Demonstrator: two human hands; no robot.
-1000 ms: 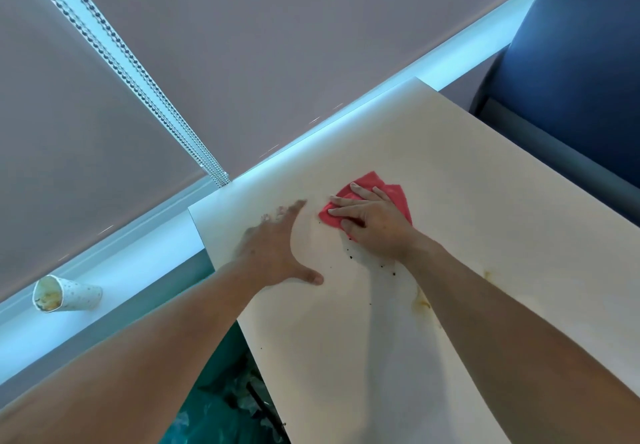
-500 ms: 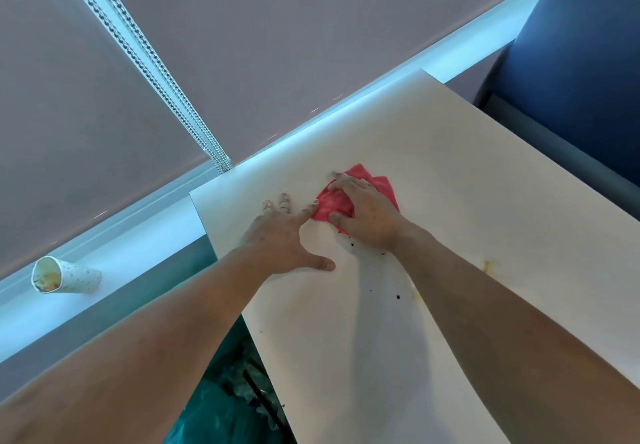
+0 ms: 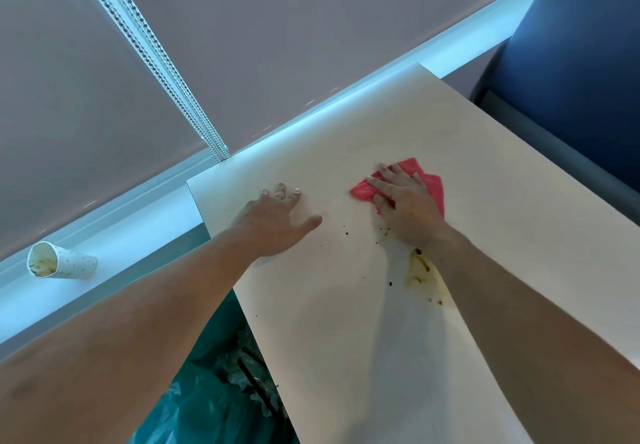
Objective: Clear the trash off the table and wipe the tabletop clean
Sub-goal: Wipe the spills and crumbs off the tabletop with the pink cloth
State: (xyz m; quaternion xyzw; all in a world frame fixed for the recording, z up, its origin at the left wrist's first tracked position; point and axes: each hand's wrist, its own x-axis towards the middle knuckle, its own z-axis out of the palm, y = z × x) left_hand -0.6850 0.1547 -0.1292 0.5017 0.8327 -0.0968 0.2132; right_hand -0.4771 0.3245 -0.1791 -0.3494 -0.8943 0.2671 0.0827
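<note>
R hand (image 3: 408,211) lies flat on the red cloth (image 3: 434,185), fingers straight, pressing it to the bench (image 3: 346,322) toward the far edge. L hand (image 3: 273,225) is flat on bare bench just beside it, fingers spread, holding nothing. Yellow-brown stain (image 3: 420,275) by my R wrist, dark crumbs (image 3: 346,233) btwn the hands. Dirty paper cup (image 3: 62,262) lies on the window ledge (image 3: 138,232); green trash bag (image 3: 207,412) sits below the bench edge.

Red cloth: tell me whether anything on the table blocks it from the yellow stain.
Nothing solid does. The cloth lies under the right hand; the stain is nearer the person, beside that wrist, with only small crumbs between.
</note>
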